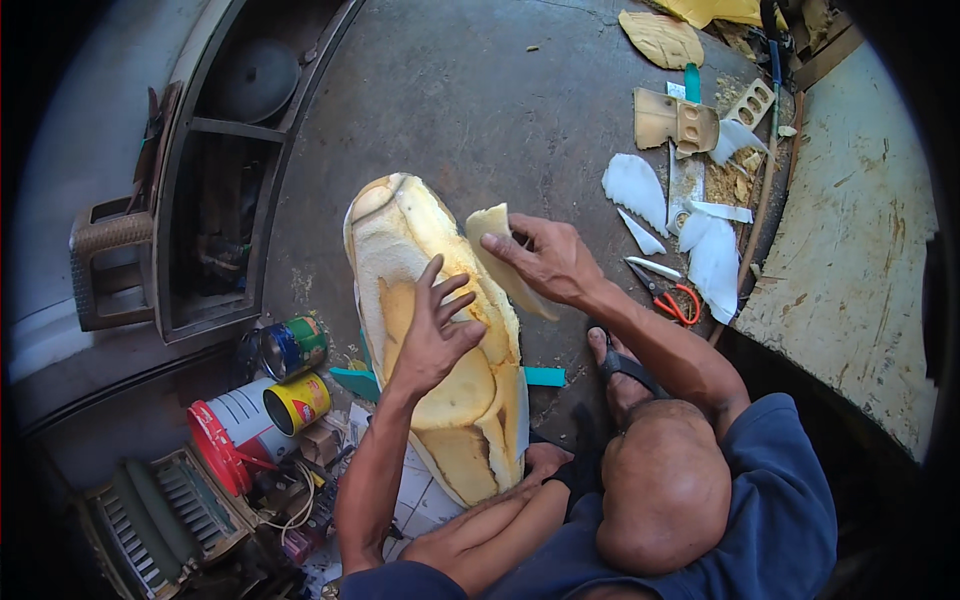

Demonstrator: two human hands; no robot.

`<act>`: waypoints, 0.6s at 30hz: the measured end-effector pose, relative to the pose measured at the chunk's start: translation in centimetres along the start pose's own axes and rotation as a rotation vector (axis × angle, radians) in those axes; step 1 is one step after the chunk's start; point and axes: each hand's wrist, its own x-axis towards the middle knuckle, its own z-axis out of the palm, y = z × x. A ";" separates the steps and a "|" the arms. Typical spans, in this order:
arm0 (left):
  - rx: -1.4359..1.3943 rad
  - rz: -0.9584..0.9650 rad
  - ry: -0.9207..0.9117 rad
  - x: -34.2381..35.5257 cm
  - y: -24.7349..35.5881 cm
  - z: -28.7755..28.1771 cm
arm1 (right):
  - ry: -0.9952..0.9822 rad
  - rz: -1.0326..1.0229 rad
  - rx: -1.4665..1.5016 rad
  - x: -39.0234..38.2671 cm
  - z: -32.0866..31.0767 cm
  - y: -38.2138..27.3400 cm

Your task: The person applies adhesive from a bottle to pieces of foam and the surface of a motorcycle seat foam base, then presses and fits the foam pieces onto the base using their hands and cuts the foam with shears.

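A long foam seat pad (385, 235), cream and yellow with brown stained patches, lies lengthwise in front of me. Its near end reaches my legs. My left hand (437, 335) is over its middle, fingers spread and holding nothing; whether the fingertips touch the foam I cannot tell. In my right hand (545, 258) is a curved strip of cream foam (488, 222), pinched between thumb and fingers at the pad's right edge. A flat green strip (545, 377) sticks out from beneath the pad on both sides.
Orange-handled scissors (680, 304) lie on the floor at right, near white foam offcuts (636, 188) and tan foam pieces (657, 120). A pale board (850, 250) stands further right. At left are paint cans (300, 400), a white-and-red bucket (240, 415) and a dark-framed cabinet (280, 140).
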 end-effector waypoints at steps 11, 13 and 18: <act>-0.350 0.028 0.293 7.3 -2.5 1.1 | -0.069 0.234 0.225 5.1 1.4 5.1; -0.046 0.118 0.252 8.5 -2.2 0.2 | -0.178 0.253 0.290 6.9 2.2 6.4; 0.762 0.175 0.657 15.0 -0.2 -6.6 | -0.089 0.346 0.678 11.1 3.0 11.3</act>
